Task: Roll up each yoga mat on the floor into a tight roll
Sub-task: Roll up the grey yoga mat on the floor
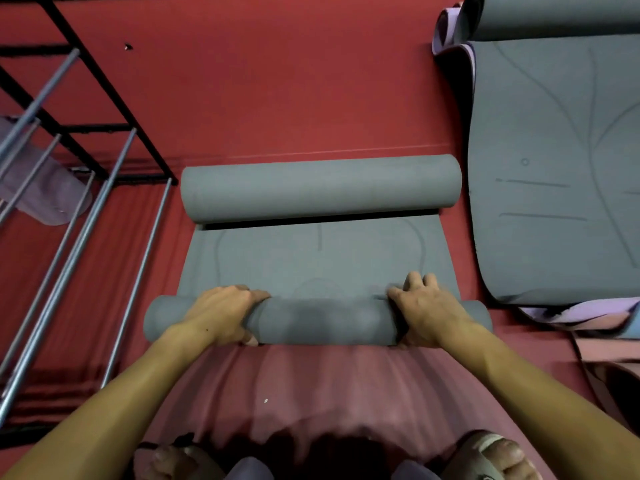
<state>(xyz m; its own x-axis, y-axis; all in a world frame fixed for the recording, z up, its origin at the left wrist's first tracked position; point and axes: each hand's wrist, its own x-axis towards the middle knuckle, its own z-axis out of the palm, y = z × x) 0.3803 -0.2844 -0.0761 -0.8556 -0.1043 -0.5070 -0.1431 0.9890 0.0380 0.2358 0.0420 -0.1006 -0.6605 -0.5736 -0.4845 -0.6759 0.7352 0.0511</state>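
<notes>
Mat [311, 261], grey, lies on red floor [277, 81] centre frame, w/ both ends rolled: near roll [318, 322] under the hands, far roll [320, 188] thicker, lying across the top end. Flat stretch between the two shows faint line markings. Near roll's ends stick out past both hands, left & right.

Left hand [221, 315] lies over near roll toward its left end, fingers curled over the top, thumb tucked at the near underside: gripping it. Right hand [424, 311] sits on the roll toward its right end, palm on top, fingers reaching over to the far side and touching the flat part; looks like a grip, thumb side hidden so can't tell how far it wraps. Both forearms come in from bottom corners.

Pink cloth [311, 386], wrinkled, spreads on floor from just behind the near roll back to the person's feet [498, 455] at bottom edge.

Second mat [554, 168], grey w/ curved lines, lies flat at right, its top end in a roll [554, 15] at upper right corner; lilac underside shows at edges. More lilac/pink mat edges [588, 317] poke out under its near end.

Rack [79, 168] at left, black frame w/ metal bars; as for what's in it, one lilac rolled mat [45, 188] lies across the bars, partly hidden by them. Rest of rack out of frame.
</notes>
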